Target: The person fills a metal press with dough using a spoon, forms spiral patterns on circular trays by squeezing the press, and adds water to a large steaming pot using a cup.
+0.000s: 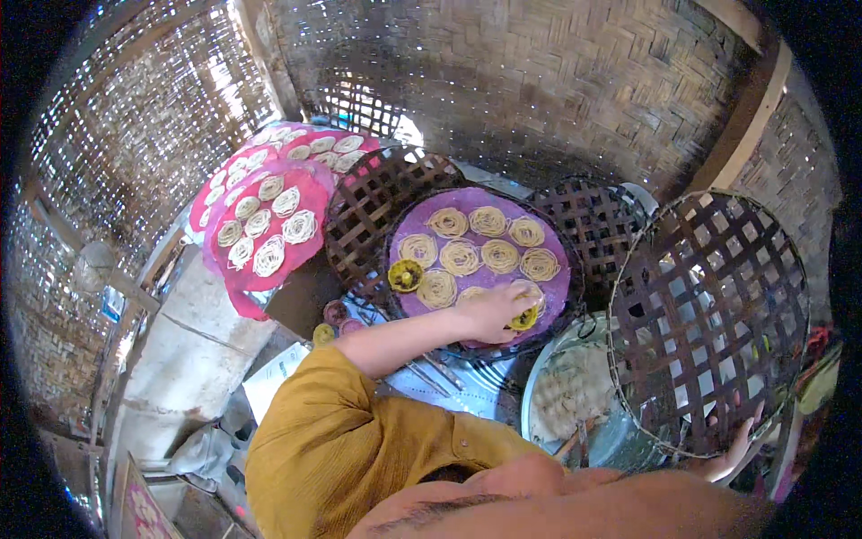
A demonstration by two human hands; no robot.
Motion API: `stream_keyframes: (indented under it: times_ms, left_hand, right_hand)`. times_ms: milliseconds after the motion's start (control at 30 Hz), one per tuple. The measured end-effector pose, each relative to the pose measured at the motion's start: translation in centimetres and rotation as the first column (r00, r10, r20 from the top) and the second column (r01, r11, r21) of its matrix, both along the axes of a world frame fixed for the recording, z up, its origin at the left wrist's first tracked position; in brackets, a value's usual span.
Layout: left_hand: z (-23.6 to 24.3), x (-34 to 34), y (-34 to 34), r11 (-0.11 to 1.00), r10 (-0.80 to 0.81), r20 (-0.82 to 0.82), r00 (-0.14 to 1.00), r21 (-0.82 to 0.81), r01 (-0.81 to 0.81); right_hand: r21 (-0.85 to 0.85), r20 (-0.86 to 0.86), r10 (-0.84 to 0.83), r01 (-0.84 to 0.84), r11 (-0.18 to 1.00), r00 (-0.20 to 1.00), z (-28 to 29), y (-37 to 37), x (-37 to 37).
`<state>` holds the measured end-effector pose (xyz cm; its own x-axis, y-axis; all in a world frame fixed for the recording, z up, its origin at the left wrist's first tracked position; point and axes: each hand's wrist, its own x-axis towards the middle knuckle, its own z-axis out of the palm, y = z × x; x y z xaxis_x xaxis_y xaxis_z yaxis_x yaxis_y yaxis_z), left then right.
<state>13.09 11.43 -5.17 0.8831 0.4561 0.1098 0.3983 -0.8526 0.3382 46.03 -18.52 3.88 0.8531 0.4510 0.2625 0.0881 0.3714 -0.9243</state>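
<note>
Ten pale noodle coils (460, 257) show on one purple sheet (465, 198) (two are partly covered by the left hand (496, 314)). Two yellow ring-shaped pieces (405, 276). Two pink sheets (241, 291), their many coils too crowded for a sure count. Three bare lattice trays (352, 221). One round basin (528, 409). Two hands in all.

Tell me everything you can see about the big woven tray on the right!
The woven tray is round and dark brown. Flat strips, perhaps bamboo, crisscross with squarish see-through gaps between them, and a thin rim circles the edge. It looks tipped up rather than lying flat. In this view it partly covers the greenish basin. The right hand is at its lower edge, seemingly gripping it.
</note>
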Motion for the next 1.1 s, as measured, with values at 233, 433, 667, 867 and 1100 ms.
stream_keyframes:
  times_ms: [233, 433, 667, 867, 1100]
  left_hand:
    - [-3.2, -0.1, -0.6, 0.994, -0.096, 0.164, 0.982, -0.043, 0.105]
    - [0.8, -4.9, -0.1, 0.96, 0.132, 0.576, 0.807, 0.127, -0.248]
    - [-3.6, -14.0, 4.4, 0.867, 0.417, 0.381, 0.825, 0.106, -0.487]
    - [-4.2, -14.6, 4.4, 0.85, 0.506, 0.233, 0.831, 0.028, -0.525]
    - [-4.7, -21.2, 3.7, 0.641, 0.681, 0.703, 0.205, -0.437, -0.631]
  right_hand:
    - [-0.063, 0.048, 0.012, -0.009, 0.998, 0.999, 1.6, -3.4, -0.2]
    - [-0.045, 0.054, -0.065, 0.068, 0.997, 0.996, 2.6, -6.0, -2.8]
    - [-0.05, 0.027, -0.099, 0.1, 0.994, 0.995, 1.9, -7.6, -6.1]
    - [-0.081, 0.011, -0.109, 0.109, 0.991, 0.994, 0.9, -8.2, -8.2]
    - [-0.145, 0.004, -0.146, 0.145, 0.979, 0.989, 0.2, -8.7, -9.7]
